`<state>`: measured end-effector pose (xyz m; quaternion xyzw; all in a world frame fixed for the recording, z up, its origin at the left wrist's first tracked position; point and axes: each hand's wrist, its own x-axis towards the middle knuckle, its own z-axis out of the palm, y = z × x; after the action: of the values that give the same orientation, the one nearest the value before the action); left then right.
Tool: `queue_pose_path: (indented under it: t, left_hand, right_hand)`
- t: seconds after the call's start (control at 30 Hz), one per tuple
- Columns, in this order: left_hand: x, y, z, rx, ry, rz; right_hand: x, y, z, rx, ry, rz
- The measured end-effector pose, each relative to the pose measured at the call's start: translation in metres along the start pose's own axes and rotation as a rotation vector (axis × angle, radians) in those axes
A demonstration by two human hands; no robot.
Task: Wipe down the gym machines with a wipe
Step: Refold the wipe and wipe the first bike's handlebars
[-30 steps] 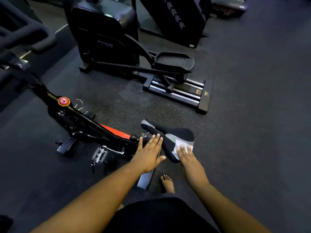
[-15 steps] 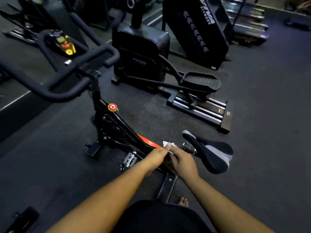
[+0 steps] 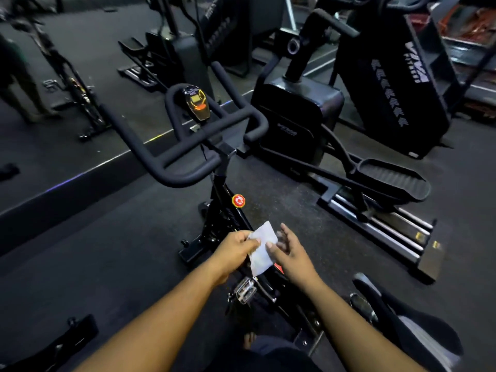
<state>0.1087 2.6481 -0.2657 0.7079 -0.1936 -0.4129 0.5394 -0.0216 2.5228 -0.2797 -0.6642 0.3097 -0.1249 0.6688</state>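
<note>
Open dark floor spreads left of the spin bike, up to a raised ledge. The left hand pinches the white wipe at its left edge; the wipe hangs over the bike frame, long axis running up-down. The right hand, fingers loosely spread, touches its right edge. The elliptical crowds the right.

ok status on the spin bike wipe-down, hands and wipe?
Left hand pinching wipe. Right hand open, thumb on wipe's edge. Wipe held above bike frame, off any surface. Nothing in the way.
</note>
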Motion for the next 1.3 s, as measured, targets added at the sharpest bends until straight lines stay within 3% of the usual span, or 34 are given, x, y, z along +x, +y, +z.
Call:
queue_pose_path:
  t: [0.1,0.43,0.53,0.63,0.73,0.83,0.93,1.07,1.23,1.3]
  left_hand:
    - [0.025,0.020,-0.031,0.119,0.053,0.074]
    - [0.078,0.061,-0.135,0.315,0.520,0.284]
    - [0.076,0.078,-0.162,0.456,0.690,0.377]
    - [0.081,0.090,-0.192,0.724,0.813,0.417]
    - [0.101,0.088,-0.229,1.090,0.723,0.394]
    - [0.122,0.075,-0.260,1.352,0.516,0.152]
    - [0.129,0.058,-0.268,1.341,0.520,0.165]
    - [0.132,0.052,-0.270,1.335,0.559,0.300]
    - [0.133,0.050,-0.271,1.331,0.543,0.344]
    - [0.133,0.048,-0.274,1.332,0.545,0.362]
  right_hand:
    - [0.045,-0.025,0.016,0.163,-0.199,0.052]
    - [0.179,-0.094,0.074,0.169,-0.315,-0.103]
    - [0.208,-0.124,0.091,0.005,-0.216,-0.311]
    - [0.224,-0.148,0.108,-0.199,-0.153,-0.677]
    - [0.240,-0.128,0.128,-0.581,-0.323,-0.966]
    - [0.239,-0.075,0.137,-1.102,-0.259,-1.106]
    - [0.226,-0.051,0.132,-1.151,-0.148,-1.134]
    - [0.243,-0.088,0.154,-1.218,-0.010,-1.115]
    - [0.250,-0.097,0.172,-1.409,-0.095,-0.916]
    - [0.233,-0.083,0.166,-1.396,-0.085,-0.922]
